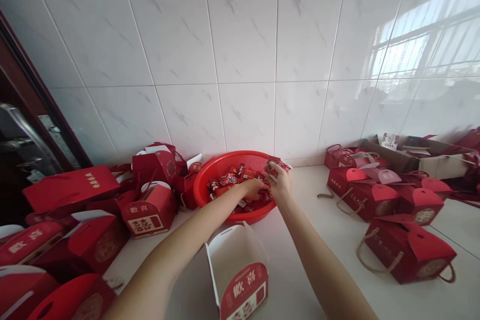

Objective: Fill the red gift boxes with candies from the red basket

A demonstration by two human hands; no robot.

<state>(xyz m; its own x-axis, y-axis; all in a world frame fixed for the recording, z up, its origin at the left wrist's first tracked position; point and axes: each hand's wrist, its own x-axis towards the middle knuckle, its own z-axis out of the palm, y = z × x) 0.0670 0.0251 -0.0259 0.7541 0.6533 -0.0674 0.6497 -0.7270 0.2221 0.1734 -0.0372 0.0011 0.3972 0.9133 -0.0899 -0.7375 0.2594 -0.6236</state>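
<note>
A red plastic basket (pixel 210 205) with perforated sides stands against the wall, holding several wrapped candies (pixel 231 178). My left hand (pixel 255 189) reaches down into it among the candies, and its fingertips are hidden there. Over the basket's right side, my right hand (pixel 278 179) is closed on a red candy packet (pixel 280 163) that shows past its fingers. In front of the basket, between my forearms, sits a red gift box (pixel 245 285) with its top open. Its white inside shows, with nothing visible in it.
Several red gift boxes crowd the left, one with a printed front (pixel 150 210). On the right stand several closed boxes with rope handles, the nearest box (pixel 410 250) by itself. Behind them is an open carton (pixel 442 165). A tiled wall (pixel 247 60) borders the back.
</note>
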